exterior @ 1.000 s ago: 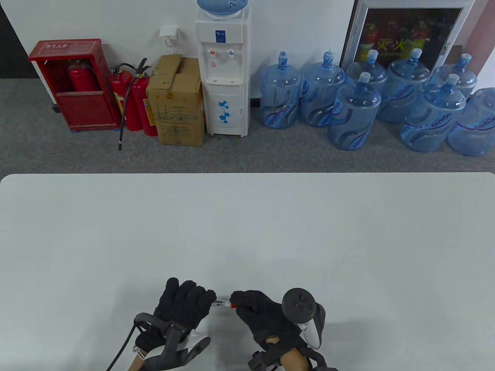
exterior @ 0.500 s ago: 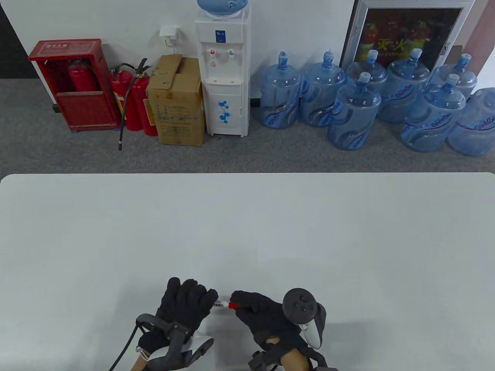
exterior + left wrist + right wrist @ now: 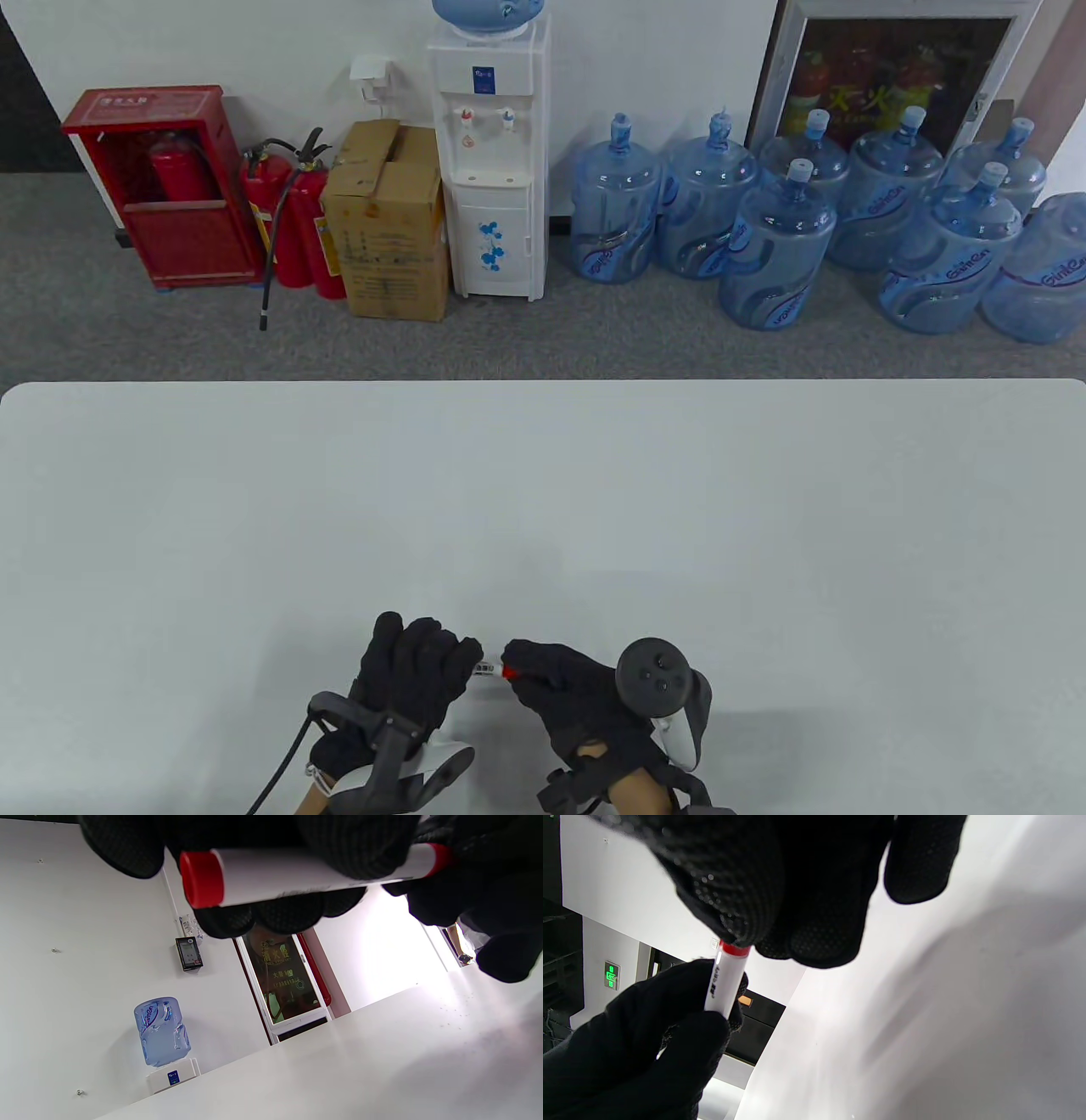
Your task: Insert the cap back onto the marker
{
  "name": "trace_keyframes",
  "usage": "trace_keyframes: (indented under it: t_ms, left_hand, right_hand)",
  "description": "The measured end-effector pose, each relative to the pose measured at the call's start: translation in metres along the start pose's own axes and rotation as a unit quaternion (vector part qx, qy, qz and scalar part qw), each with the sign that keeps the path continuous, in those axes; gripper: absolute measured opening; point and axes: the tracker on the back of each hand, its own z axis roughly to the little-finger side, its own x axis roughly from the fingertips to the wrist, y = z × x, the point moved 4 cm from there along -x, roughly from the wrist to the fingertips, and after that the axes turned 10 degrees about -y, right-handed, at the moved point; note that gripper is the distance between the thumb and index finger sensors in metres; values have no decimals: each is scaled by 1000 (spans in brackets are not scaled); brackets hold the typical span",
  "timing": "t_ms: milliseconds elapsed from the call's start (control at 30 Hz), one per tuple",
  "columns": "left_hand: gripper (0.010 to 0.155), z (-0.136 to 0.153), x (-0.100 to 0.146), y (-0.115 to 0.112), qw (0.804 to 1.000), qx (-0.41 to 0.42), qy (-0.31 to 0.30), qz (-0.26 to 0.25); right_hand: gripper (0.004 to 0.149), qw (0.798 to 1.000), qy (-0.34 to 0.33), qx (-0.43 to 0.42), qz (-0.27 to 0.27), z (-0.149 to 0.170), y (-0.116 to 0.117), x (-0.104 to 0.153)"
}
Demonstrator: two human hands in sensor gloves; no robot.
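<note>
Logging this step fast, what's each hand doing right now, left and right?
Left hand: grips the white marker around its barrel.
Right hand: fingers closed over the red cap at the marker's end.

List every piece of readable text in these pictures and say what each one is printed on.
"GuiHCun", roughly: water jugs.
Chinese characters on the fire cabinet poster: blurred.
Print on the marker, cardboard box, red extinguisher box and dispenser label: too small to read.

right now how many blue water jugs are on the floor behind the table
8, all right of the dispenser: two side by side, one in front, five more toward the right edge. Others may be hidden.
</note>
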Motion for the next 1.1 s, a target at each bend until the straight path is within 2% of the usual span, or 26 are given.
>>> trace_keyframes:
  t_ms: [167,467,767,933,1100]
  left_hand:
    - [48,-4,-4,-1,1000,-6,-2,1]
    - [48,-4,-16,-18,1000,-24,-6,12]
    - [48,-9,-18,-10,999,-30,-2,-10]
    - [49,-9,-17,-7,1000,-2,15,-26]
    - [49,-16,-16,1,998,-24,-12,-65]
  right_hand:
    - [47,1000,12,3,-16,3,4,-3]
    - [50,998,41,33,-44,16,10,-19]
    - [50,997,52,27,-40,18,8,-19]
    - [50,998,47,22,-22,11,4,-20]
    - [53,997,65,-9,-35,18,4,-18]
